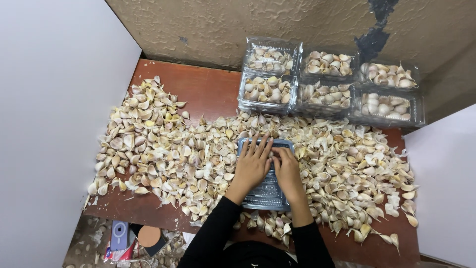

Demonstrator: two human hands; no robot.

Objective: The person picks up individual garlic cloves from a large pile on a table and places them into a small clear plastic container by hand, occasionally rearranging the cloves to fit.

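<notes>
Clamshell box [266, 191], clear plastic, sits near-centre on the brown table [208, 92], ringed by loose garlic cloves [163, 149]. Both hands lie flat on its lid. Left hand [253, 161]: fingers spread, pointing far, palm down, nothing gripped. Right hand [286, 168]: palm down too, fingers bent toward the left hand, just beside it; cannot tell if it pinches anything. Six filled boxes [329, 84] stand in two rows at far right. White panels [54, 124] flank the table.
</notes>
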